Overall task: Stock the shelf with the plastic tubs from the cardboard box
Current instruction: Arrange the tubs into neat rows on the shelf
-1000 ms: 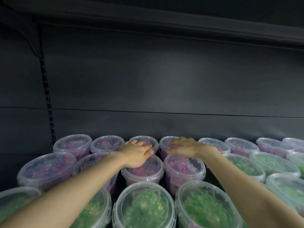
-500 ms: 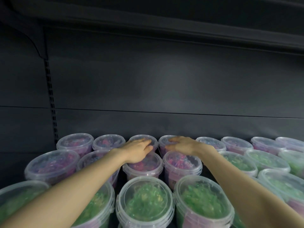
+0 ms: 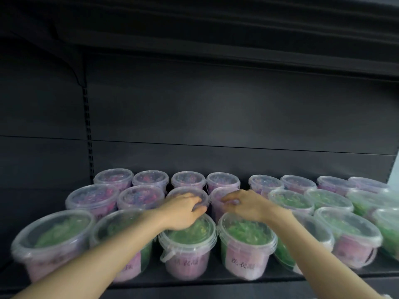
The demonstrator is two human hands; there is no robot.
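The shelf (image 3: 194, 283) is looking nearly full, with three rows of plastic tubs (image 3: 354, 229) sitting on it. The left hand (image 3: 183, 212) and right hand (image 3: 244, 206) are lying loosely spread on two middle-row lids, seemingly gripping nothing, though blur is hiding detail. The cardboard box is not showing.

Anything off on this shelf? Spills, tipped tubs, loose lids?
Nothing stands out. The tubs stand upright in rows on the shelf, lids on, no spill visible. Frame is blurred, so fine damage can't be ruled out.
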